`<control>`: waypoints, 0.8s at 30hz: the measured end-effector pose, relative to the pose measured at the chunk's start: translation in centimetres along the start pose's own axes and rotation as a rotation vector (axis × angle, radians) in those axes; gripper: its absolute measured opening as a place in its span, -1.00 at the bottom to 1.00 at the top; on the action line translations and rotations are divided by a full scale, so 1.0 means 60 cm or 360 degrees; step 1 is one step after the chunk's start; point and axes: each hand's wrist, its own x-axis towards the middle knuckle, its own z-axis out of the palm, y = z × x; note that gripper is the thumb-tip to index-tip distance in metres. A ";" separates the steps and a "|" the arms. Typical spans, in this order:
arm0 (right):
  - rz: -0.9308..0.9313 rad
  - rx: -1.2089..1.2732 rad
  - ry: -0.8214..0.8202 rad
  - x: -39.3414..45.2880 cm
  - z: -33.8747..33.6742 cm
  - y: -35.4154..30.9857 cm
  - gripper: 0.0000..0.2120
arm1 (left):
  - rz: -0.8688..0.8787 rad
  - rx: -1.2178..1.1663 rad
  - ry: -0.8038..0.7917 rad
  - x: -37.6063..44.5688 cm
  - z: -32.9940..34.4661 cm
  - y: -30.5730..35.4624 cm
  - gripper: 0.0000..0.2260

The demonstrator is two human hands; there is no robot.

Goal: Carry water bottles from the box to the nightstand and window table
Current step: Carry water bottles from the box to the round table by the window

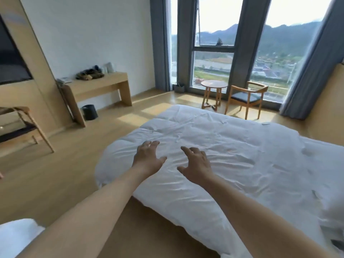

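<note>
Both my arms reach forward over the corner of a bed. My left hand [148, 158] and my right hand [196, 163] are empty, with fingers spread and loosely bent, above the white duvet [232, 149]. The small round wooden window table [214, 84] stands far ahead by the glass, with nothing visible on its top. No water bottle, box or nightstand is in view.
A wooden armchair [245, 97] stands right of the round table. A long wooden desk [100, 84] with dark items runs along the left wall, a black bin [90, 112] under it. A luggage rack [22, 127] is at far left. Wooden floor lies between bed and desk.
</note>
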 end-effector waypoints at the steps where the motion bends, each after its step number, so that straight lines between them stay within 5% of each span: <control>1: -0.0053 -0.0002 -0.0023 0.021 0.022 -0.042 -0.24 | -0.0062 0.0005 0.0030 0.006 -0.023 -0.046 -0.35; 9: -0.0441 0.0020 -0.0272 0.137 0.189 -0.323 -0.25 | -0.0544 0.0057 0.0197 0.010 -0.159 -0.344 -0.39; 24: -0.1108 0.0135 -0.0597 0.503 0.417 -0.724 -0.22 | -0.1032 0.0185 0.0658 0.211 -0.358 -0.697 -0.40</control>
